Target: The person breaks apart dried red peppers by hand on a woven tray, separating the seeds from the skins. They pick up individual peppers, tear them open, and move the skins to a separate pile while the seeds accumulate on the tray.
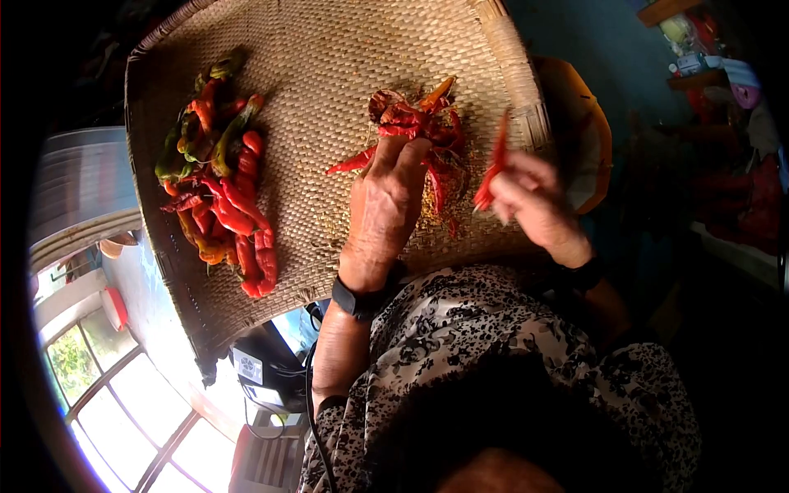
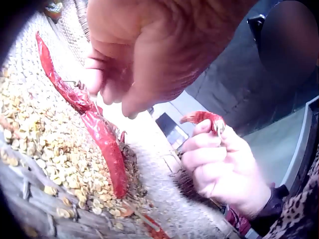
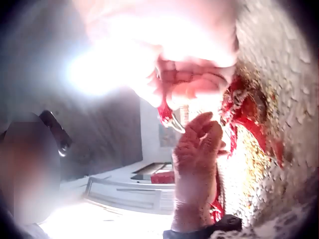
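Note:
My right hand (image 1: pixel 534 197) grips a wrinkled red chili pepper (image 1: pixel 498 156) at the right edge of the woven tray. In the right wrist view the pale stem end of that chili (image 3: pixel 164 115) pokes out below the curled fingers. My left hand (image 1: pixel 382 201) reaches over a small heap of dried red chilies (image 1: pixel 411 119) lying on loose seeds. Seen from the left wrist, its loosely bent fingers (image 2: pixel 129 107) are right at a shrivelled chili (image 2: pixel 62 84), with nothing visible between them. Another dried chili (image 2: pixel 107 152) lies across the yellow seeds (image 2: pixel 60 159).
The woven tray (image 1: pixel 320 74) lies before my body, its raised rim (image 1: pixel 518 49) around it. On its left side is a pile of red and green peppers (image 1: pixel 222 181). A yellow-rimmed basin (image 1: pixel 604 131) stands beyond the right edge. A cable (image 1: pixel 310 386) runs by my left arm.

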### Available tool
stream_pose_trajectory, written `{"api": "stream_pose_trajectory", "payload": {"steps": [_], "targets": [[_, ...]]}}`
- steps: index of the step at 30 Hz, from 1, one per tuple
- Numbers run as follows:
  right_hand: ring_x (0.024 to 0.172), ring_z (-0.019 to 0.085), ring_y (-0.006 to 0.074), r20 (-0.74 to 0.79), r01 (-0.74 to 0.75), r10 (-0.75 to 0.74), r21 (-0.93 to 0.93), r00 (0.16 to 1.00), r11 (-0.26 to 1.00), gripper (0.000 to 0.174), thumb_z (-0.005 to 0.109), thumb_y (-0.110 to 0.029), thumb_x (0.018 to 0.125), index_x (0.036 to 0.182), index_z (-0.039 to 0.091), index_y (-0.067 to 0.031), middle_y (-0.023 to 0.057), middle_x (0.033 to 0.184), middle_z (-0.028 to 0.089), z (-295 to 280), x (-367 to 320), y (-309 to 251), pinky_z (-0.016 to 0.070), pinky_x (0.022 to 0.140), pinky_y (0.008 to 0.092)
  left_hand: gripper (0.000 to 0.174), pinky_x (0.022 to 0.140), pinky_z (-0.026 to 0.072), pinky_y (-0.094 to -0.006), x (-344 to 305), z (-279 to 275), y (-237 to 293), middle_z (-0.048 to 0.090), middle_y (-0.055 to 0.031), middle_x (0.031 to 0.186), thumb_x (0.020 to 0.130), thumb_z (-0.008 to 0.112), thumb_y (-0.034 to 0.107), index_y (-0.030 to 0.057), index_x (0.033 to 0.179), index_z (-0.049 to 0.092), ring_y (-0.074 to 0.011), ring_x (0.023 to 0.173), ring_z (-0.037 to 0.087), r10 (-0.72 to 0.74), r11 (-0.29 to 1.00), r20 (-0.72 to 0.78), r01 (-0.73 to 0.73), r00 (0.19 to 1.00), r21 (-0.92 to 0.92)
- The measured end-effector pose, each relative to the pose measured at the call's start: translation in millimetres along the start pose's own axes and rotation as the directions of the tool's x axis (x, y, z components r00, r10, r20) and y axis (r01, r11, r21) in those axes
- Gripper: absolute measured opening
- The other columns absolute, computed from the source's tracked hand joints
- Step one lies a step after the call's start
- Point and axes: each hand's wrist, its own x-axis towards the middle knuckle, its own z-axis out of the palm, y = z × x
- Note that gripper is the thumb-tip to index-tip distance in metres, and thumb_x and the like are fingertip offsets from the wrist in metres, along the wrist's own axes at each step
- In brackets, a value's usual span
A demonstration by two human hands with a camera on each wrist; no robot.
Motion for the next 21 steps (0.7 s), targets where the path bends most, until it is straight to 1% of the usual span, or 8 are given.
{"api": "stream_pose_trajectory", "payload": {"steps": [1, 3, 6, 10, 12, 15, 16, 21], "targets": [[0.056, 0.049, 0.0055, -0.161, 0.121, -0.095, 0.163, 0.982, 0.979, 0.012, 0.057, -0.017, 0.092, 0.096, 0.061, -0.0067, 0.0017, 0.074, 0.059, -4.1, -2.8, -0.9, 0.0421, 0.046, 0.0206, 0.028, 0.062, 0.0535, -0.0377, 3.0, 4.3, -3.7, 0.058, -0.0098, 0.101, 0.081, 0.062, 0.004, 0.0089, 0.108, 0.06, -0.0292, 0.082, 0.063, 0.078, 0.997, -0.038, -0.078, 0.996, 0.001], [0.067, 0.049, 0.0096, -0.121, 0.256, -0.231, 0.608, 0.965, 0.752, 0.028, 0.05, -0.026, 0.096, 0.111, 0.055, -0.0027, 0.0033, 0.081, 0.055, -30.2, 2.9, 0.3, 0.0443, 0.058, 0.0239, 0.023, 0.062, 0.0534, -0.0372, 8.6, 9.9, -1.4, 0.056, -0.0099, 0.099, 0.082, 0.058, 0.003, 0.0089, 0.104, 0.059, -0.0285, 0.082, 0.062, 0.094, 0.994, 0.0, -0.094, 0.996, 0.055], [0.069, 0.05, 0.0115, -0.201, 0.273, -0.187, 0.768, 0.962, 0.58, 0.043, 0.046, -0.033, 0.098, 0.127, 0.048, -0.0013, 0.0029, 0.082, 0.056, -44.3, 6.5, -5.6, 0.0458, 0.058, 0.0245, 0.018, 0.061, 0.0531, -0.0368, 13.9, 20.8, -2.9, 0.053, -0.0095, 0.098, 0.082, 0.055, 0.003, 0.009, 0.098, 0.059, -0.0275, 0.084, 0.06, 0.108, 0.984, 0.068, -0.116, 0.992, 0.136], [0.065, 0.049, 0.008, -0.145, 0.183, -0.127, 0.489, 0.981, 0.853, 0.04, 0.044, -0.03, 0.099, 0.129, 0.048, -0.0034, 0.0001, 0.079, 0.055, -21.3, 1.2, 6.5, 0.0446, 0.055, 0.0224, 0.013, 0.062, 0.0529, -0.0363, 13.4, 23.5, -8.7, 0.054, -0.0084, 0.097, 0.082, 0.054, 0.004, 0.0091, 0.092, 0.059, -0.0269, 0.088, 0.059, 0.129, 0.976, 0.096, -0.143, 0.987, 0.163], [0.062, 0.049, 0.0063, -0.036, 0.177, -0.177, 0.02, 0.984, 0.984, 0.032, 0.052, -0.019, 0.096, 0.125, 0.053, -0.0051, -0.0006, 0.077, 0.056, -17.4, 1.6, 13.6, 0.0439, 0.053, 0.021, 0.01, 0.062, 0.053, -0.0359, 10.4, 16.1, -8.0, 0.056, -0.0083, 0.094, 0.082, 0.054, 0.005, 0.0088, 0.09, 0.059, -0.0269, 0.087, 0.06, 0.141, 0.98, 0.056, -0.148, 0.988, 0.136], [0.065, 0.053, 0.0088, -0.015, 0.206, -0.287, -0.658, 0.958, 0.724, 0.039, 0.068, -0.006, 0.082, 0.119, 0.058, -0.0075, 0.0012, 0.077, 0.057, 16.5, 5.5, 8.0, 0.0462, 0.055, 0.0244, 0.007, 0.064, 0.053, -0.0353, 2.1, 2.7, -1.6, 0.059, -0.008, 0.088, 0.083, 0.055, 0.006, 0.0083, 0.088, 0.058, -0.0265, 0.085, 0.061, 0.148, 0.984, 0.051, -0.152, 0.988, 0.095], [0.07, 0.059, 0.0182, 0.16, 0.367, -0.484, -0.854, 0.86, 0.37, 0.042, 0.07, -0.007, 0.079, 0.118, 0.057, -0.0077, 0.0066, 0.077, 0.057, 24.3, 9.5, -3.0, 0.0488, 0.059, 0.0308, 0.006, 0.064, 0.053, -0.0351, -0.7, -1.2, 0.9, 0.06, -0.0079, 0.085, 0.083, 0.055, 0.006, 0.0081, 0.088, 0.058, -0.0261, 0.084, 0.061, 0.134, 0.986, 0.078, -0.141, 0.988, 0.087], [0.072, 0.062, 0.0298, 0.169, 0.299, -0.337, -0.875, 0.926, 0.382, 0.027, 0.07, -0.005, 0.075, 0.1, 0.058, -0.0005, 0.0142, 0.08, 0.06, 31.2, 9.0, 16.2, 0.05, 0.06, 0.0379, 0.005, 0.061, 0.0516, -0.0351, -15.1, -11.0, 8.6, 0.06, -0.007, 0.082, 0.084, 0.058, 0.01, 0.009, 0.089, 0.059, -0.0251, 0.075, 0.063, 0.107, 0.994, 0.098, -0.11, 0.989, 0.028]]}}
